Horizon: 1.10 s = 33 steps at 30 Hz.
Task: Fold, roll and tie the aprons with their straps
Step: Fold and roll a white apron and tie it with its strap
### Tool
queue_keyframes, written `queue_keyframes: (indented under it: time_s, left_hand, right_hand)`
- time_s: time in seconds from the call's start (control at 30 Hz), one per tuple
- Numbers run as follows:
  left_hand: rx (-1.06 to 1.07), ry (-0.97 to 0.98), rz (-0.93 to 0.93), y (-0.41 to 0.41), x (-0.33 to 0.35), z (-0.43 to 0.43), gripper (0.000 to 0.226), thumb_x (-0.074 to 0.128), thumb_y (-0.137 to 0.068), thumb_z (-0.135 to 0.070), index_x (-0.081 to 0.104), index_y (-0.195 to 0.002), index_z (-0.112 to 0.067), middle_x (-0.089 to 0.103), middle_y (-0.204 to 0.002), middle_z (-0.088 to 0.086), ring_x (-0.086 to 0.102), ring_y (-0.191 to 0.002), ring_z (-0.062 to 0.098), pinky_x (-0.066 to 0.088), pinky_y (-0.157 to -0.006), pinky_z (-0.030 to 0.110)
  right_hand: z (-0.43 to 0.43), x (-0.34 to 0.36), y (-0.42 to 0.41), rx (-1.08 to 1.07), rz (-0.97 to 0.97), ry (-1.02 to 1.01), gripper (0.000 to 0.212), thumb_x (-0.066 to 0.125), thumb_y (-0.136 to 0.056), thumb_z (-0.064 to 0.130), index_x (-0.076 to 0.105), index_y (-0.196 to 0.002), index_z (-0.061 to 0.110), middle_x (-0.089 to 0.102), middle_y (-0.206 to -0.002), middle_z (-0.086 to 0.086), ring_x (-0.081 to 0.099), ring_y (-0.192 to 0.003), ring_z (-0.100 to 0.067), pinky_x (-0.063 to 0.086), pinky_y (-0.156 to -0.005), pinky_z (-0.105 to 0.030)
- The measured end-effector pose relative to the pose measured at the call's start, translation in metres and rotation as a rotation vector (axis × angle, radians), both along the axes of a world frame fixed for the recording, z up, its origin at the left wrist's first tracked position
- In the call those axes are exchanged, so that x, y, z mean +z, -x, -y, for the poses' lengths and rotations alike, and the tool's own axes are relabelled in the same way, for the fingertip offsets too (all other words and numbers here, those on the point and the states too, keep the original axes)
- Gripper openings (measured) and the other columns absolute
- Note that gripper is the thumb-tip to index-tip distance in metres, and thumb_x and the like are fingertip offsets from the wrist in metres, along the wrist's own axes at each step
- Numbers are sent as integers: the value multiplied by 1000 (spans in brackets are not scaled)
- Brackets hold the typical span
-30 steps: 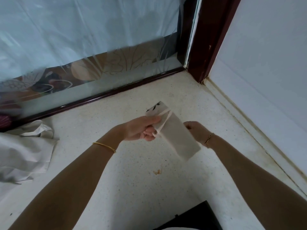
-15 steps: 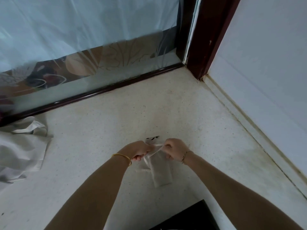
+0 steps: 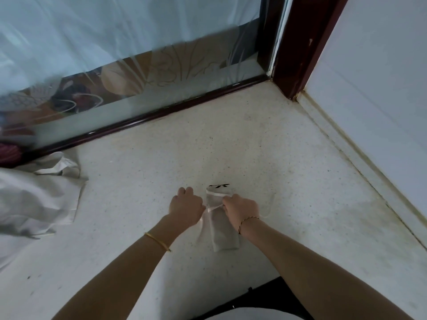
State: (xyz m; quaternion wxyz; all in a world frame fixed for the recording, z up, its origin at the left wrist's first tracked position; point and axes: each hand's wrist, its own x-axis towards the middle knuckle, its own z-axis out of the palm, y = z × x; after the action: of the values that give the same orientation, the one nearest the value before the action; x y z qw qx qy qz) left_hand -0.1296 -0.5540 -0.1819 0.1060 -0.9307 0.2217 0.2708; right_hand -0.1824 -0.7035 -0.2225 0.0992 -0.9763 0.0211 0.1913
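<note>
White strap ends (image 3: 216, 206): pinched in the curled fingers of the left hand (image 3: 186, 207) and right hand (image 3: 241, 210), drawn apart across the roll.
Rolled apron (image 3: 223, 229): laid on the floor (image 3: 277, 181), between both hands.
Tightening: best pulled evenly and kept mid-roll, so nothing is unwound.
Loose aprons (image 3: 34, 199): heaped well left of the roll.

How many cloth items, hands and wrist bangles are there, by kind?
Rolled apron: 1
Loose cloth heap: 1
Hands on the strap: 2, left hand and right hand
Bangles: 2, left bangle, right bangle
Total: 6
</note>
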Motion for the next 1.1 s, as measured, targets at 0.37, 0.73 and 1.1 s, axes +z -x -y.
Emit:
queue_keyframes:
  time_s: [0.37,0.73,1.1]
  left_hand:
    - [596,977,-575,18,1,28,26,42,-94,-10,67,-85,-12,66,-88,8,62,-86,23,46,-95,46]
    - [298,883,-400,12,-10,33,16,54,-87,-6,64,-96,-14,64,-95,3,60,-88,18,48,-81,31]
    - [432,867,-291,16,-21,35,12,67,-86,-22,64,-90,-11,63,-83,-2,56,-78,11,43,-66,13]
  right_hand:
    - [10,16,-5,-149,-84,-278,11,57,-89,33,60,-81,26,64,-92,3,62,-90,-17,43,-69,-26]
    - [17,26,-3,-375,-6,-685,37,63,-70,51,59,-57,17,58,-61,0,54,-60,-13,44,-59,-34]
    - [21,23,-9,-448,67,-777,32,74,-76,30,55,-98,16,55,-68,2,53,-62,-10,42,-56,-18]
